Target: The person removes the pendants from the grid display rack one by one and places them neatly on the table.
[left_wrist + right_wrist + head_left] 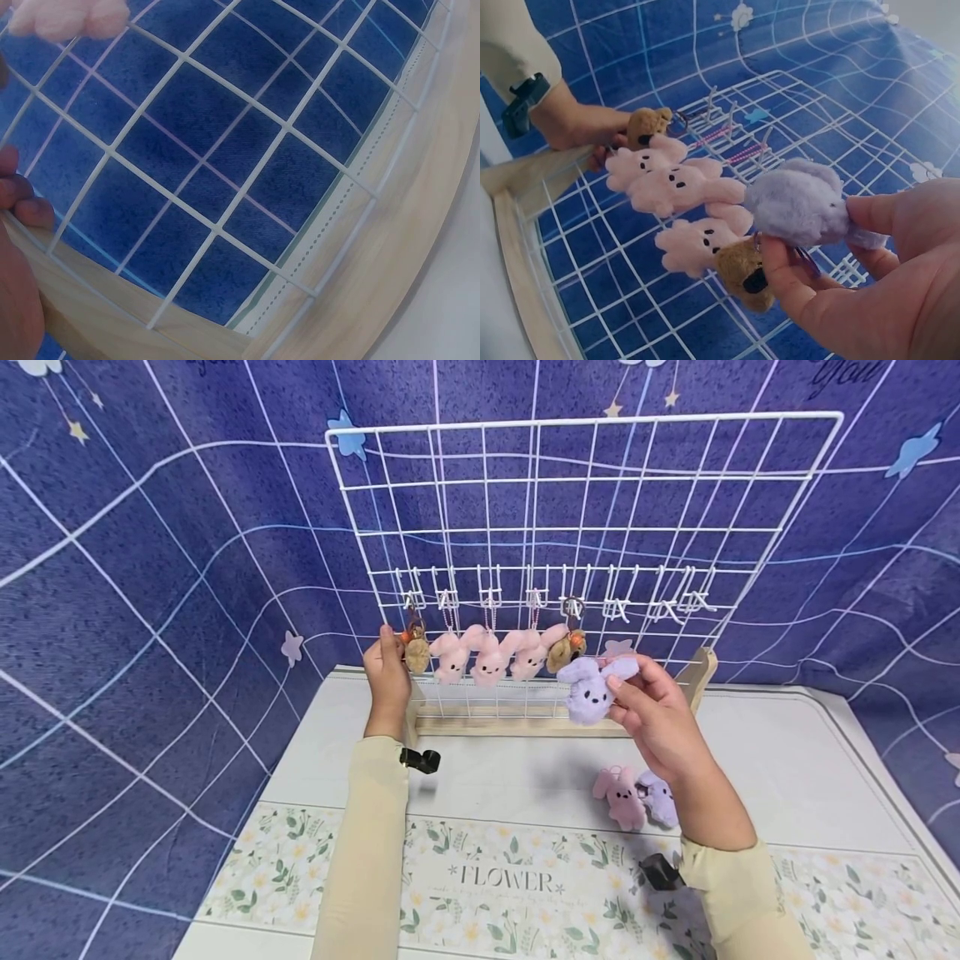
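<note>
The lavender rabbit (587, 702) before the lower right of the wire rack (585, 422) could drop if the right hand (662, 727) slackens its pinch, while the left hand (387, 681), partly hidden, seems to grip the rack's left edge.

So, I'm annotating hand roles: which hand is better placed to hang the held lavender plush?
Right, I'd say: the right hand pinches the lavender plush near the empty hooks, while the left hand holds the left edge of the rack.
</note>
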Motion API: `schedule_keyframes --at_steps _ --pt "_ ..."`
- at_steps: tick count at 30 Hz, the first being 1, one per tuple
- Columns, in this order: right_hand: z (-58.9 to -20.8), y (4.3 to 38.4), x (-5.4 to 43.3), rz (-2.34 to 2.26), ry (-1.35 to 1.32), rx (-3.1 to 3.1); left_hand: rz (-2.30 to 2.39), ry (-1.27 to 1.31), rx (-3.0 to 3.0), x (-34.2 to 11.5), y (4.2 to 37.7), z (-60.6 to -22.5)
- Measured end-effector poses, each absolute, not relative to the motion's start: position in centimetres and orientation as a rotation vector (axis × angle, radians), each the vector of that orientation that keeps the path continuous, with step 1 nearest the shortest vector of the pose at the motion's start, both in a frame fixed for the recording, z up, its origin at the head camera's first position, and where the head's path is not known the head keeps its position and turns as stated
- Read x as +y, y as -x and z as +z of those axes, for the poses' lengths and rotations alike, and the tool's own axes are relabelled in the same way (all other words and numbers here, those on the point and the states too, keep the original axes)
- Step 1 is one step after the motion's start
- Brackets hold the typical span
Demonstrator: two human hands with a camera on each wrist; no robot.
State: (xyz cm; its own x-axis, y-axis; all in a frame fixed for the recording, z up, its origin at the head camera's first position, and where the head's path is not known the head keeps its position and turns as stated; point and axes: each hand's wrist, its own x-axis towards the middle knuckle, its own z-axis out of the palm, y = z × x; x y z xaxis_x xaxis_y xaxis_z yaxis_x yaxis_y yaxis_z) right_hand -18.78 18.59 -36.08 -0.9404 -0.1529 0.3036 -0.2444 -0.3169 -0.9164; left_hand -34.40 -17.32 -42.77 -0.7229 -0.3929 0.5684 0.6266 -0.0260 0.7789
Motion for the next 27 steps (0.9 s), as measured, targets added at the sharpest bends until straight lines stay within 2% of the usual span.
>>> schedule_keyframes --at_steps 20,27 --pt "-37.4 19.5 18.9 2.254 -0.524 -1.996 -1.819 0.243 -1.552 -17.4 34.5 -43.0" --pt "-37.6 19.5 19.1 2.281 -0.440 -2.040 -1.833 0.237 -1.547 -17.3 34.5 -42.8"
